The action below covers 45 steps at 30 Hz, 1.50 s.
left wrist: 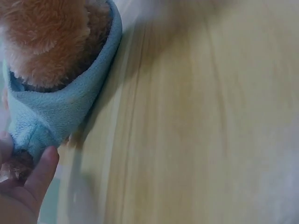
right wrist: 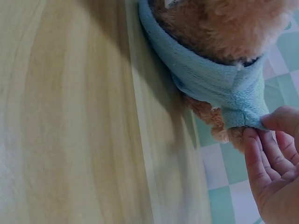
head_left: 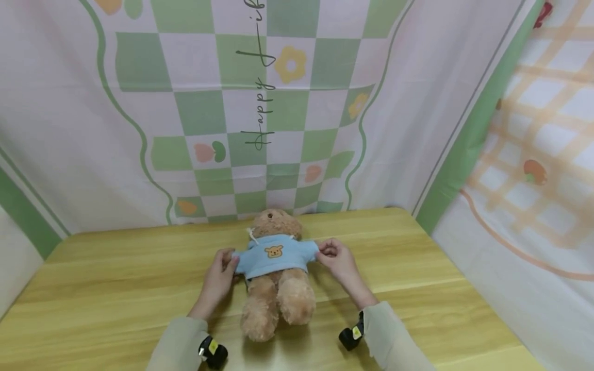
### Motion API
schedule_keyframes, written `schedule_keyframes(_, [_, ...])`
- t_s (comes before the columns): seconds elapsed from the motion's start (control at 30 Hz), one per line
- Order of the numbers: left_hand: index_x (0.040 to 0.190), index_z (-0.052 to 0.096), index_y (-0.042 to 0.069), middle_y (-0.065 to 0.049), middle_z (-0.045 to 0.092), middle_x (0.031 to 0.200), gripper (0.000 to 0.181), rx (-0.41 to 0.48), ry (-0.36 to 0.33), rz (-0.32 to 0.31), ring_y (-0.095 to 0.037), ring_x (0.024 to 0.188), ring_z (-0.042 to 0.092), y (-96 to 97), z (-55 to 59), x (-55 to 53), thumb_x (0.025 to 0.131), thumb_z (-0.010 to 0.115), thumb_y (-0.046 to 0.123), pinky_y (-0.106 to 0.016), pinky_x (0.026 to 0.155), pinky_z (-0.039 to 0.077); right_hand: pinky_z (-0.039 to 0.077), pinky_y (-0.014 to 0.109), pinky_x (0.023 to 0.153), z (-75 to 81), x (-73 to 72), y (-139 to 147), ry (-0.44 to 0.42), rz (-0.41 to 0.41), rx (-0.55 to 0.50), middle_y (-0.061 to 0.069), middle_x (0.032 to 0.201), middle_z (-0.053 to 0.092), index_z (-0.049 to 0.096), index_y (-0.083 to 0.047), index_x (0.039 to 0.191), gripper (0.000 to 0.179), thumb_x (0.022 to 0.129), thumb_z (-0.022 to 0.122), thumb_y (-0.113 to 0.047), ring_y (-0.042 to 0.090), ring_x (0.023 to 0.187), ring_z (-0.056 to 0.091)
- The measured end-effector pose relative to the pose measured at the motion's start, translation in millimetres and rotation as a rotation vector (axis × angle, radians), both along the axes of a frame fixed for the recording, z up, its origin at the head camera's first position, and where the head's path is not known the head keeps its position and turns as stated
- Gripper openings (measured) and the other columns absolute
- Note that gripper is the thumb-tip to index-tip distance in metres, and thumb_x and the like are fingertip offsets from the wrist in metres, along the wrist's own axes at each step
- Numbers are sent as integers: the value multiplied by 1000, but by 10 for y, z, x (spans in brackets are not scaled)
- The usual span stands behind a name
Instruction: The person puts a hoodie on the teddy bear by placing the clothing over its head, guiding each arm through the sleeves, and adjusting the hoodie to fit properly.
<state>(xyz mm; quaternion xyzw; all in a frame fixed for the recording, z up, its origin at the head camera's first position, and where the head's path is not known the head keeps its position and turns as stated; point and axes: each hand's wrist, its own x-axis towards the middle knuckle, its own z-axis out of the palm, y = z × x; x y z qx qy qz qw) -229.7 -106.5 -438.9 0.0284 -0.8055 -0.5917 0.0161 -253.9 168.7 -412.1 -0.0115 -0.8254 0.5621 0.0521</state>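
A brown teddy bear (head_left: 260,309) lies on its back on the wooden table, head toward the patterned cloth. It wears a light blue hoodie (head_left: 290,256) with a bear-face patch and white drawstrings. On the left, my left hand (head_left: 218,278) holds the end of one hoodie sleeve (left wrist: 37,133), where a bit of brown paw fur shows between finger and thumb. My right hand (head_left: 341,263) pinches the cuff of the opposite sleeve (right wrist: 243,114), fingers under it and thumb on top. Both sleeves are stretched out sideways. The bear's legs point toward me.
The wooden table (head_left: 116,288) has a back edge just behind the bear's head. A green-and-white checked cloth (head_left: 246,113) hangs there, and another cloth with orange stripes (head_left: 538,129) hangs on the right. Black wrist cameras (head_left: 213,353) sit on both sleeves.
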Motion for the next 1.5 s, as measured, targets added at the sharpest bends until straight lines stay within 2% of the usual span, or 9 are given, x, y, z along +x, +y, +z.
schedule_keyframes(0.23, [136,48,4,-23,58,124,35,-65,32,3,-26,97,60,-16,38,-27,103,41,15,-34,75,56,47,17,65,14,-19,39,-50,-21,17,9,85,67,61,5,99,19,84,69,-3,5,72,57])
schedule_keyframes(0.33, [135,49,3,-23,57,123,37,-57,12,-2,-27,98,61,-14,51,-46,103,41,20,-35,75,58,49,20,70,23,-29,31,-31,-15,33,13,93,65,61,4,104,24,85,70,-8,14,81,60])
schedule_keyframes(0.47, [133,52,5,-19,57,111,39,-69,-9,0,-23,87,60,15,73,-85,101,47,28,-33,71,57,52,35,86,17,-56,20,-34,126,96,22,122,57,54,-1,128,42,90,66,-17,34,111,58])
schedule_keyframes(0.57, [127,56,6,-17,57,105,36,-108,2,14,-22,84,59,41,79,-110,100,50,30,-31,69,54,52,43,92,-2,-72,3,-75,256,88,25,130,51,49,-2,135,45,95,60,-18,36,117,55])
schedule_keyframes(0.87, [113,58,-2,-24,63,114,27,-82,-10,70,-26,94,60,31,109,-95,100,46,19,-24,71,45,56,35,82,-21,-54,-25,-85,226,10,17,104,60,57,4,125,35,97,55,-19,12,89,61])
schedule_keyframes(1.07, [112,57,-3,-9,55,84,25,-74,6,92,-15,75,50,-7,126,-76,100,46,17,-24,66,41,56,33,79,-37,-40,-5,-97,184,15,9,89,58,58,3,122,33,97,56,-18,8,81,58])
schedule_keyframes(1.2, [120,52,-2,-2,40,80,28,-20,-9,5,-12,71,46,-47,132,-62,101,47,17,-25,65,45,53,28,78,-67,-34,24,-96,226,36,15,104,61,55,2,124,36,93,61,-16,11,88,58])
schedule_keyframes(1.37, [137,43,2,-13,44,104,45,-5,-20,-177,-29,100,59,-137,135,-22,96,57,14,-36,79,54,47,26,83,-98,-36,87,-80,325,55,21,125,55,50,-1,130,48,87,68,-9,23,106,57])
schedule_keyframes(1.5, [135,47,4,-11,46,98,45,-87,38,-182,-24,101,55,-152,102,-29,93,61,10,-40,89,52,47,26,84,-125,-58,112,-46,352,63,22,125,55,50,-1,129,45,87,66,-7,24,106,58])
